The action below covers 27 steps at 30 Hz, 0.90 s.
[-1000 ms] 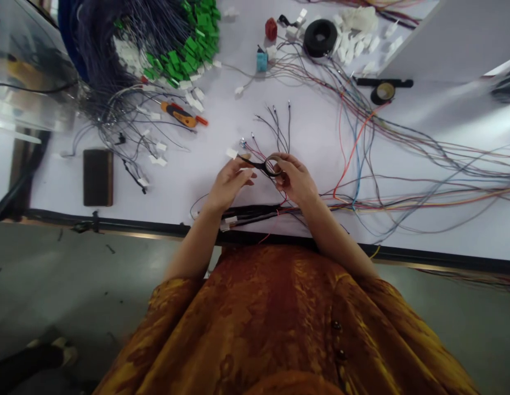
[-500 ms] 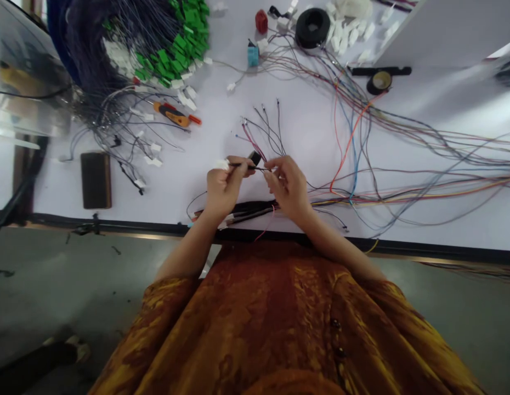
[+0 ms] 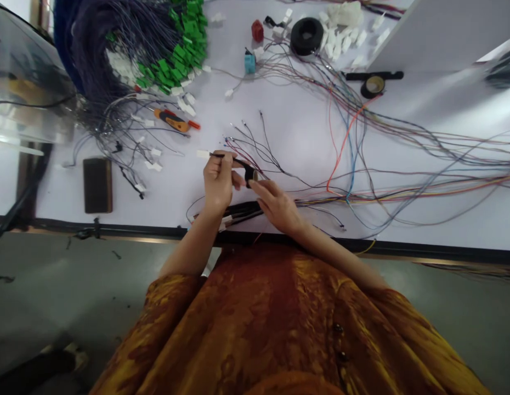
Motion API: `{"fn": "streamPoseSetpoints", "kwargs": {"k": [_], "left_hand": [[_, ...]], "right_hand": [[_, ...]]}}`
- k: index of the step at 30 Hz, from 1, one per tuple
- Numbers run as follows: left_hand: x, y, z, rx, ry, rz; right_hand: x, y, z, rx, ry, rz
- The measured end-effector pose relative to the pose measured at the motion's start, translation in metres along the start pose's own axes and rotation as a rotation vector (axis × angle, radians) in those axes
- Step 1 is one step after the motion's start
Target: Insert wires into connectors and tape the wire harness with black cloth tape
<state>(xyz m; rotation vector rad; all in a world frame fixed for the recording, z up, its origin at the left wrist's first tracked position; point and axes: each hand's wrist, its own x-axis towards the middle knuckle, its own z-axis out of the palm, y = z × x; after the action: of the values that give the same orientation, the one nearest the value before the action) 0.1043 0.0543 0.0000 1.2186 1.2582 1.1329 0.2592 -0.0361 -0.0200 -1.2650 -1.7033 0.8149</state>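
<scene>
My left hand pinches a black taped wire end, with a white connector sticking out at its left. A small roll of black tape sits between my hands, a strip of it running toward the left fingers. The fingertips of my right hand are closed on the roll's lower right side. Thin dark and red wires with bare terminals fan out on the table just beyond my hands. A black-sleeved cable bundle lies below them along the table's front edge.
Green connectors on dark wires are heaped at the back left. An orange cutter and a dark phone lie at left. Long coloured wires spread rightward. Another tape roll and a black coil are farther back.
The tape roll now shows between my hands with a strip drawn from it. My right hand has moved lower and onto the roll. The white connector and loose wire ends have shifted left.
</scene>
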Motion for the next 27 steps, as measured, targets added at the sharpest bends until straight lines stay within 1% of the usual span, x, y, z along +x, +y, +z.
{"fn": "streamPoseSetpoints", "kwargs": {"k": [1, 2, 3, 5, 6, 8, 10, 12, 13, 14, 15, 16, 17, 19, 21, 22, 23, 24, 25, 27], "left_hand": [[-0.002, 0.003, -0.001, 0.000, -0.026, -0.013], [-0.004, 0.007, -0.001, 0.019, -0.056, -0.005], [-0.008, 0.011, -0.003, 0.057, -0.085, 0.033], [-0.016, 0.017, -0.005, 0.197, -0.139, 0.189], [-0.020, 0.018, -0.007, 0.293, -0.161, 0.290], [-0.027, 0.018, -0.009, 0.489, -0.203, 0.496], [-0.030, 0.013, -0.009, 0.630, -0.239, 0.667], [-0.032, 0.007, -0.007, 0.692, -0.266, 0.784], [-0.033, 0.004, -0.006, 0.698, -0.285, 0.807], [-0.033, 0.002, -0.004, 0.675, -0.299, 0.800], [-0.033, -0.001, -0.003, 0.615, -0.297, 0.764], [-0.032, -0.003, -0.002, 0.518, -0.272, 0.695], [-0.031, -0.005, -0.001, 0.393, -0.228, 0.598], [-0.027, -0.008, -0.002, 0.131, -0.107, 0.361], [-0.019, -0.011, -0.004, -0.039, -0.011, 0.155], [-0.015, -0.013, -0.006, -0.077, 0.004, 0.085], [-0.010, -0.014, -0.007, -0.095, -0.003, 0.042], [-0.005, -0.016, -0.008, -0.102, -0.034, 0.018], [0.000, -0.018, -0.008, -0.101, -0.093, 0.005], [0.009, -0.022, -0.006, -0.078, -0.257, 0.000]], "right_hand": [[-0.001, -0.001, -0.002, -0.023, 0.007, -0.036], [0.001, -0.001, -0.004, -0.014, 0.047, -0.045], [0.005, -0.002, -0.008, 0.017, 0.098, -0.034], [0.019, -0.006, -0.016, 0.095, 0.171, 0.041], [0.028, -0.008, -0.020, 0.120, 0.179, 0.087], [0.044, -0.011, -0.026, 0.108, 0.158, 0.155], [0.059, -0.012, -0.030, 0.041, 0.116, 0.211], [0.073, -0.010, -0.032, 0.022, 0.046, 0.281], [0.079, -0.008, -0.032, 0.053, 0.003, 0.327], [0.084, -0.006, -0.032, 0.116, -0.032, 0.381], [0.089, -0.003, -0.033, 0.204, -0.060, 0.443], [0.093, -0.001, -0.033, 0.306, -0.071, 0.509], [0.095, 0.003, -0.033, 0.409, -0.068, 0.577], [0.095, 0.010, -0.034, 0.581, -0.030, 0.681], [0.090, 0.018, -0.036, 0.673, 0.024, 0.704], [0.086, 0.022, -0.036, 0.695, 0.048, 0.690], [0.081, 0.026, -0.037, 0.711, 0.064, 0.668], [0.076, 0.029, -0.037, 0.723, 0.075, 0.645], [0.072, 0.032, -0.037, 0.732, 0.085, 0.629], [0.064, 0.036, -0.036, 0.746, 0.102, 0.613]]}}
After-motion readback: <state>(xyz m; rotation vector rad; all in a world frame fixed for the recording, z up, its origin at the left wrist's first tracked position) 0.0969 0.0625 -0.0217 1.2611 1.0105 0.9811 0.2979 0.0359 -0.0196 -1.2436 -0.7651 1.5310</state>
